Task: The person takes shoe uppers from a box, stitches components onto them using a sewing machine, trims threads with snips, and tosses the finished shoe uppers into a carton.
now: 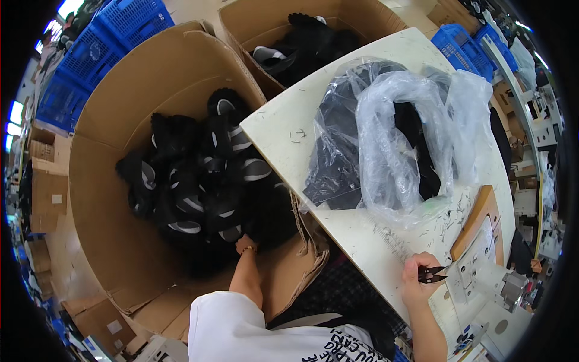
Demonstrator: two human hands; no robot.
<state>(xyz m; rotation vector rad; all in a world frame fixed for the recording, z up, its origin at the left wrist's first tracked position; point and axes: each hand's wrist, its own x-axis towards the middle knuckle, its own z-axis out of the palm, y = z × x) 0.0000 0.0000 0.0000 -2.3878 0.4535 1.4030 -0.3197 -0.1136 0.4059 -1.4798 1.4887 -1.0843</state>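
My left hand [246, 244] reaches down into a large cardboard box [99, 241] on the left. Its fingers look curled against the edge of a black fabric piece with a grey patch [231, 234], partly lost in the dark pile. Many similar black pieces [187, 199] with curved grey patches lie heaped in that box. Over the white table, my right hand [419, 277] is closed around small black thread snips [432, 274], their two points facing right. Clear plastic bags [392, 151] with black material inside lie farther back on the table.
Beside my right hand stands a white sewing machine [482, 277] with a wooden piece [476, 220]. Thread scraps litter the white table [368, 235]. A second cardboard box [368, 18] with black pieces stands behind. Blue crates [90, 60] stack at far left; others [461, 51] stand far right.
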